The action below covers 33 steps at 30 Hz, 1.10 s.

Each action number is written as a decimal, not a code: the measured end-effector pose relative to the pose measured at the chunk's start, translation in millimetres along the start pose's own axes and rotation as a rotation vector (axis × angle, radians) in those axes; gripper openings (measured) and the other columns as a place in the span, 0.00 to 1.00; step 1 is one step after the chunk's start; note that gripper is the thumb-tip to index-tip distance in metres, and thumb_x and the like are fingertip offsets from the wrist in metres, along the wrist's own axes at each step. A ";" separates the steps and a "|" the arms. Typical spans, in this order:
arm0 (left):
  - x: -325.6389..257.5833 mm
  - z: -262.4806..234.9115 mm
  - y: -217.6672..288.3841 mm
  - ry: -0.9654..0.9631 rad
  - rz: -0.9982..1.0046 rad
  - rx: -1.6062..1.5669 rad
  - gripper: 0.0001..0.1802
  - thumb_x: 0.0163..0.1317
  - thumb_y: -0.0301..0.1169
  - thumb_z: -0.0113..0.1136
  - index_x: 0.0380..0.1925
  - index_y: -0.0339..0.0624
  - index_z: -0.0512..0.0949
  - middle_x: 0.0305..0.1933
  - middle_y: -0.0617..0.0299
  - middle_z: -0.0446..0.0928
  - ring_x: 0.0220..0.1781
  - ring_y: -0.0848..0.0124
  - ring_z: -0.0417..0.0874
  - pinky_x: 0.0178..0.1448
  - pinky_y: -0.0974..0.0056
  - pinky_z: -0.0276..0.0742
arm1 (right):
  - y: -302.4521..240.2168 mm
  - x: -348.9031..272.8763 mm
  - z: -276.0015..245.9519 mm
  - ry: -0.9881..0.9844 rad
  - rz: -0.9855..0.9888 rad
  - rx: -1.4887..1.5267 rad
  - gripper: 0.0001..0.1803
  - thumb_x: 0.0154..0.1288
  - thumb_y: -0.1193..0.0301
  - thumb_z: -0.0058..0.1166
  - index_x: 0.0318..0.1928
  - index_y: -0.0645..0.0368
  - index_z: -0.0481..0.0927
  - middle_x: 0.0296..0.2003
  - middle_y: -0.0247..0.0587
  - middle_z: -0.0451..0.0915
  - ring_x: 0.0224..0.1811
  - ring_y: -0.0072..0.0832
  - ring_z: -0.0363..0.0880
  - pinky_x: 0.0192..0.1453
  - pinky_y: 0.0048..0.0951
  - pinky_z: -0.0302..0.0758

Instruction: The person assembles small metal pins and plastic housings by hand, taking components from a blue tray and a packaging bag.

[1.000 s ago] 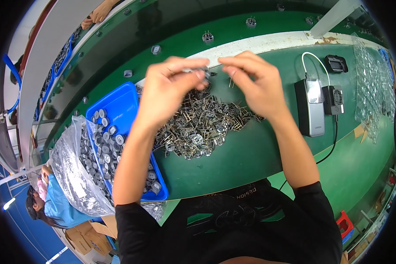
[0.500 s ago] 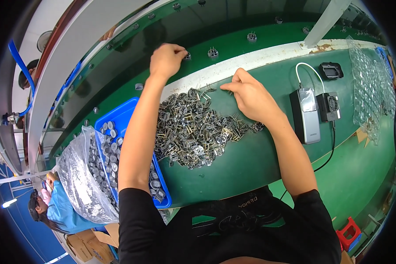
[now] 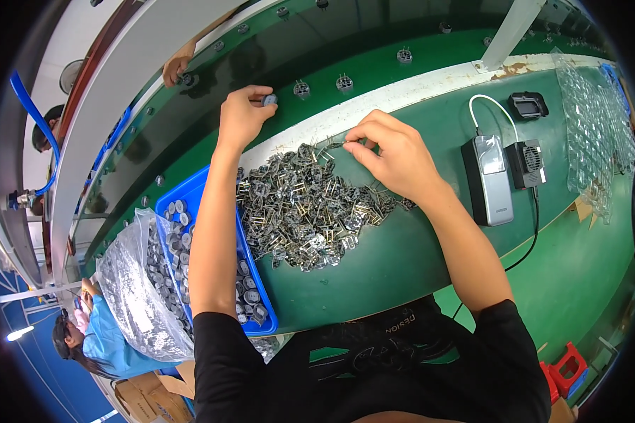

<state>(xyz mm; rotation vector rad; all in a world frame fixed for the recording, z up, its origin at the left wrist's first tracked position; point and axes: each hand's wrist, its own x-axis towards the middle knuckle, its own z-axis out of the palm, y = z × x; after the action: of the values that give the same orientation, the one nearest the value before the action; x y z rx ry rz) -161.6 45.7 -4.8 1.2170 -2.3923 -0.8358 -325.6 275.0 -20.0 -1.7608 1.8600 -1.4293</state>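
Left hand (image 3: 243,116) has shifted left and back from the upright pinned piece (image 3: 301,89) on the green belt (image 3: 370,74); right hand (image 3: 388,151) has slid slightly left, to the top edge of the heap; a co-worker's hand (image 3: 179,63) is further in view at upper left.

Head view, only one. From where I stand: left hand grips a round grey cap (image 3: 269,101) between thumb and fingers, held above the belt's near side. Right hand has thumb and forefinger nearly together, touching a loose pinned part (image 3: 336,145); can't tell if it's fully pinched. Heap of pinned parts (image 3: 310,218) sits mid-worktop (image 3: 402,261), below both hands. More caps lie in the blue tray (image 3: 194,186) under the left forearm, clear bag (image 3: 137,296) beside it. White rail (image 3: 402,92) runs between worktop and belt.

Risks, my judgement: cap could slip, as only fingertips hold it. Pinned part could snag and drag neighbours, pins being tangled; a hard tug might bend them. Low left wrist could topple the upright piece. Left forearm could bump the tray, spilling caps.
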 end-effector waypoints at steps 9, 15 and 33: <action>-93.8 5.1 67.4 -0.230 0.184 -0.628 0.27 0.51 0.12 0.63 0.55 0.33 0.77 0.50 0.56 0.79 0.52 0.72 0.81 0.57 0.67 0.80 | -16.5 2.3 -0.4 0.164 -0.017 0.352 0.05 0.60 0.77 0.64 0.38 0.60 0.84 0.33 0.34 0.80 0.28 0.22 0.76 0.31 0.23 0.73; -117.1 15.4 78.9 -0.247 0.239 -0.545 0.25 0.50 0.13 0.63 0.51 0.35 0.79 0.49 0.55 0.80 0.49 0.70 0.83 0.53 0.67 0.82 | -21.2 -2.7 -1.6 0.040 -0.149 0.196 0.07 0.58 0.82 0.64 0.37 0.62 0.82 0.35 0.37 0.79 0.34 0.25 0.78 0.32 0.24 0.73; -111.1 21.3 76.6 -0.221 0.246 -0.548 0.23 0.49 0.12 0.62 0.49 0.35 0.80 0.48 0.57 0.81 0.46 0.71 0.83 0.49 0.67 0.84 | -21.2 -1.9 4.5 0.065 -0.173 0.058 0.05 0.60 0.78 0.60 0.36 0.60 0.78 0.34 0.37 0.77 0.30 0.36 0.80 0.31 0.33 0.76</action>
<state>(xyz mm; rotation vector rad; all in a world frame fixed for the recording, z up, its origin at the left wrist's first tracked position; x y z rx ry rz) -155.8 179.1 24.4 0.6313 -2.1821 -1.4720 -308.1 278.3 -7.6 -1.9084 1.7131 -1.6025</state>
